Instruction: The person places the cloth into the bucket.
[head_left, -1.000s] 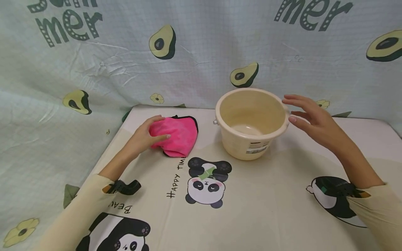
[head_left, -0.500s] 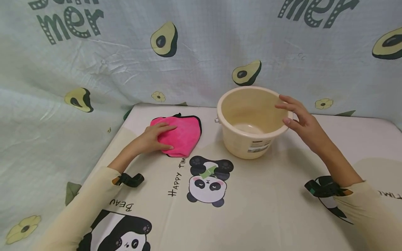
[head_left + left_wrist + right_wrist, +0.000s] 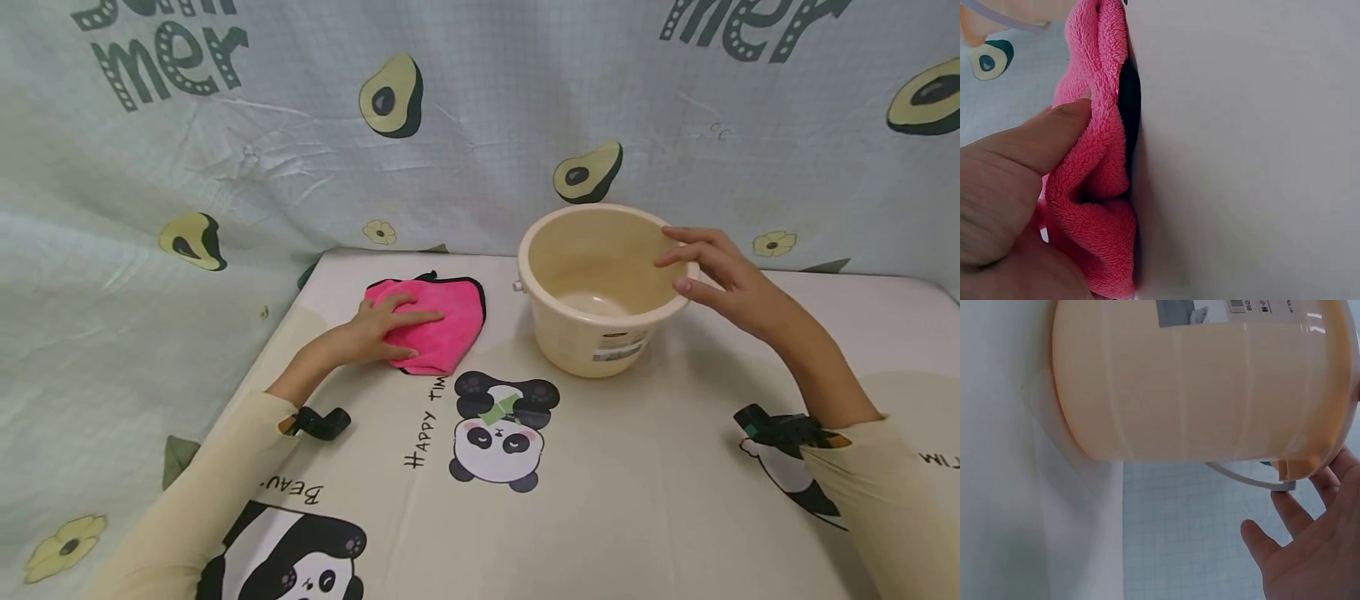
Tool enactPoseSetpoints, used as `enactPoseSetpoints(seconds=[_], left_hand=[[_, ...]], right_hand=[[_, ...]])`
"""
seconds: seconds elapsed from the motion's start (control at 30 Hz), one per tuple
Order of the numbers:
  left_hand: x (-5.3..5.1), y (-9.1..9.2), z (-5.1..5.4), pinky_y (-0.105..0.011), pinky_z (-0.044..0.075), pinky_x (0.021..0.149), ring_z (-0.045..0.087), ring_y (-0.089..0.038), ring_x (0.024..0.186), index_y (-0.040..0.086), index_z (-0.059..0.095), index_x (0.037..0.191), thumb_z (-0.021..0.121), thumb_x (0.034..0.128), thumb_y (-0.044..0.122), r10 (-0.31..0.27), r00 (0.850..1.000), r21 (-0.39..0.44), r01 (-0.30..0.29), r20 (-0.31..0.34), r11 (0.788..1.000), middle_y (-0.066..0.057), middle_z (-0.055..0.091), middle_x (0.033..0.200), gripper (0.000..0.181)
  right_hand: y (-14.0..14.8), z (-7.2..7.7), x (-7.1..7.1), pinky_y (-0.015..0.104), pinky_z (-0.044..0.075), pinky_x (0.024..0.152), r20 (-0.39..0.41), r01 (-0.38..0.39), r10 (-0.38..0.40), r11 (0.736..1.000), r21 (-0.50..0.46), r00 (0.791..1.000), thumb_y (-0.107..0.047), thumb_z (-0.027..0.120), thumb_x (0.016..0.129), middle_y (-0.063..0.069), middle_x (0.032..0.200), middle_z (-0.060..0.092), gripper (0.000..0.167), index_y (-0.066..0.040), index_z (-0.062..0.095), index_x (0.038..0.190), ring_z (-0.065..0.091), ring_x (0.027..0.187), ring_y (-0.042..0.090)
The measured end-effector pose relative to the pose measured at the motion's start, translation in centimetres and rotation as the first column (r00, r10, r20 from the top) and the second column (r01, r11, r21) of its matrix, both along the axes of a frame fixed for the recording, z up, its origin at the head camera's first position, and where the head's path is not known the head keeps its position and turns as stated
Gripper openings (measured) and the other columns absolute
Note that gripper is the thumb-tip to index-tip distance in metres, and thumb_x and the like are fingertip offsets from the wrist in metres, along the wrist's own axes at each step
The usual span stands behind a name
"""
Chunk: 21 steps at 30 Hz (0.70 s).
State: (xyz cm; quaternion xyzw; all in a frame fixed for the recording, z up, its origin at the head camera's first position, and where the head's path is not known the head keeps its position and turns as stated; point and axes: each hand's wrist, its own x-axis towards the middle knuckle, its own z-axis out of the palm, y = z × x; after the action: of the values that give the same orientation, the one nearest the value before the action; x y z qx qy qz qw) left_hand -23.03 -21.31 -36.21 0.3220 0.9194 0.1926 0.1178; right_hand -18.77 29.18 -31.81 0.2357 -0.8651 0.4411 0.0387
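Note:
A pink plush cloth (image 3: 453,321) with black edging lies on the table, left of a cream plastic bucket (image 3: 573,337). My left hand (image 3: 367,333) rests on the cloth's left part with its fingers spread. In the left wrist view the thumb of the left hand (image 3: 1016,181) presses against soft folds of the cloth (image 3: 1094,231). At the bucket's right rim is my right hand (image 3: 738,287), fingers loosely bent and fingertips over the rim. From the right wrist, the right hand (image 3: 1319,531) is beside the rim and handle joint of the bucket (image 3: 1197,394).
The light tablecloth (image 3: 600,508) is printed with pandas and lettering. A pale curtain (image 3: 480,108) with avocado prints hangs behind and to the left. The bucket's grey handle (image 3: 1244,478) hangs on its far side.
My left hand has moved right and spread over the cloth, which lies flatter. My right hand has come left, from beside the bucket onto its rim. The bucket stays in place.

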Motion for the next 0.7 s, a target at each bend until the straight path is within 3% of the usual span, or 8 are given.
enactPoseSetpoints(seconds=[0.1, 0.33, 0.53, 0.7], left_hand=[[-0.2, 0.2, -0.1, -0.067, 0.014, 0.110, 0.029, -0.041, 0.144, 0.015, 0.056, 0.146, 0.081, 0.0868, 0.015, -0.010, 1.000, 0.025, 0.010, -0.017, 1.000, -0.024, 0.036, 0.153, 0.064], [-0.4, 0.7, -0.1, -0.063, 0.031, 0.111, 0.041, -0.043, 0.136, 0.008, 0.063, 0.138, 0.083, 0.0825, 0.008, -0.023, 0.998, 0.064, 0.027, -0.066, 0.998, -0.026, 0.049, 0.144, 0.059], [-0.3, 1.1, 0.4, -0.054, 0.047, 0.103, 0.049, -0.040, 0.133, 0.012, 0.069, 0.132, 0.085, 0.0800, 0.006, 0.061, 0.998, 0.072, -0.060, -0.011, 0.996, -0.020, 0.055, 0.143, 0.055], [0.0, 1.2, 1.1, -0.042, 0.049, 0.087, 0.058, -0.029, 0.112, 0.015, 0.073, 0.127, 0.086, 0.0772, 0.007, 0.132, 0.991, 0.103, -0.130, -0.005, 0.986, -0.011, 0.065, 0.130, 0.053]], right_hand=[[0.2, 0.2, -0.1, 0.032, 0.030, 0.093, 0.005, -0.002, 0.002, 1.000, 0.013, 1.000, -0.007, 0.060, 0.099, 0.000, 0.157, 0.033, 0.026, -0.001, 0.064, 0.125, 0.026, 0.135, 0.005], [0.4, 0.9, -0.1, 0.040, 0.031, 0.090, 0.037, -0.012, 0.011, 0.999, 0.049, 0.999, -0.010, 0.059, 0.100, -0.001, 0.159, 0.031, 0.024, -0.002, 0.063, 0.123, 0.025, 0.135, 0.006], [0.3, 0.9, -0.2, 0.039, 0.033, 0.090, 0.053, -0.027, 0.025, 0.998, 0.048, 0.998, -0.011, 0.059, 0.101, 0.001, 0.159, 0.029, 0.023, -0.001, 0.062, 0.122, 0.025, 0.135, 0.009], [0.4, 0.4, -0.4, 0.041, 0.033, 0.091, 0.058, -0.044, 0.041, 0.998, 0.040, 0.997, -0.012, 0.057, 0.103, 0.003, 0.161, 0.026, 0.023, -0.002, 0.061, 0.123, 0.022, 0.137, 0.011]])
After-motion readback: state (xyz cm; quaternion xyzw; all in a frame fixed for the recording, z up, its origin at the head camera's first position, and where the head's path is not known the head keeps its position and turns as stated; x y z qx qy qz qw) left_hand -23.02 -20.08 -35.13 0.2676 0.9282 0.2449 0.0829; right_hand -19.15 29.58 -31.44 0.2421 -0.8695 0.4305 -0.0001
